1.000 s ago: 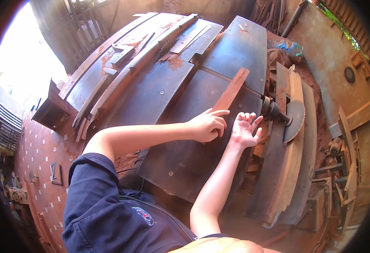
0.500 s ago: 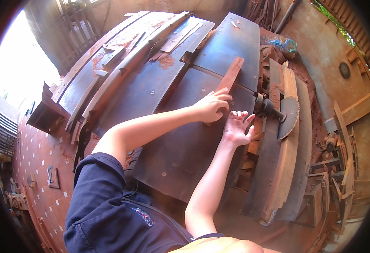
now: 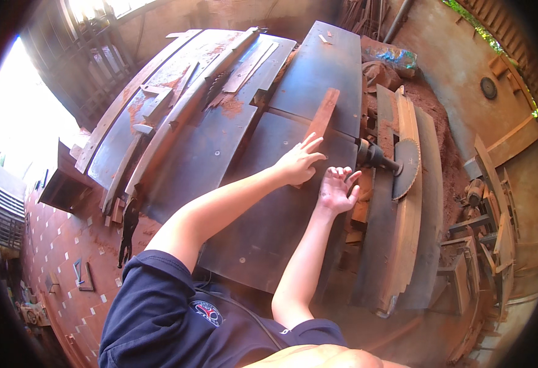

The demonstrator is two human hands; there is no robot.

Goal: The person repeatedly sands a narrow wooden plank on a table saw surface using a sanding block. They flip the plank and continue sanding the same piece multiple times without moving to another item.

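A narrow reddish-brown wooden strip (image 3: 324,115) lies slantwise on the dark metal machine table (image 3: 269,202). My left hand (image 3: 299,162) rests over its near part, fingers stretched and apart; a short end of the strip shows below the palm. Just right of it, my right hand (image 3: 336,191) is raised, palm up, its fingers loosely bent and apart with nothing in them. Close by on the right, a dark spindle (image 3: 376,156) sticks out from the table's side. A toothed circular saw blade (image 3: 407,168) stands at the spindle's outer end.
A long fence bar (image 3: 183,113) crosses the left side of the table. Thin wood offcuts (image 3: 250,67) and sawdust lie beyond it. Long boards (image 3: 413,245) run beside the blade on the right. Wood scraps (image 3: 496,245) lean near the wall. Reddish tiles (image 3: 66,245) cover the floor at left.
My left hand's fingers have spread and straightened over the strip. My right hand stays raised, slightly turned. The whole view has shifted a little.
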